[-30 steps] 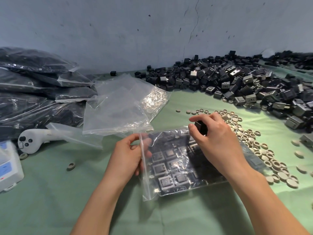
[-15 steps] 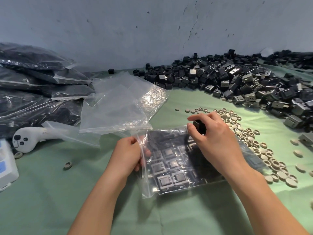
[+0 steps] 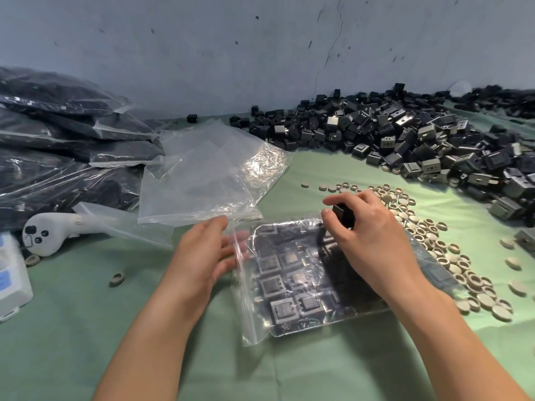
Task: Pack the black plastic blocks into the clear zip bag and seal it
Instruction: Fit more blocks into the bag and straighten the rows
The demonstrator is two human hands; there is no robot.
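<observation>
A clear zip bag (image 3: 289, 328) lies flat on the green cloth in front of me, its mouth toward the left. Several black plastic blocks (image 3: 285, 308) sit in rows inside it. My right hand (image 3: 373, 244) reaches over the bag's far edge and grips one black block (image 3: 343, 215) between thumb and fingers. My left hand (image 3: 202, 256) is at the bag's mouth with its fingers stretched out; their tips show blurred through the plastic flap. A large loose pile of black blocks (image 3: 419, 140) covers the back right of the table.
Empty clear bags (image 3: 208, 180) lie behind my left hand. Filled dark bags (image 3: 58, 140) are stacked at the far left. A white controller (image 3: 49, 231) and a white device (image 3: 11, 279) sit at the left edge. Several beige rings (image 3: 451, 256) are scattered right of the bag.
My left hand has loosened its pinch on the bag's mouth and its fingers now lie straighter against the flap. My right hand still holds the block at the bag's far edge.
</observation>
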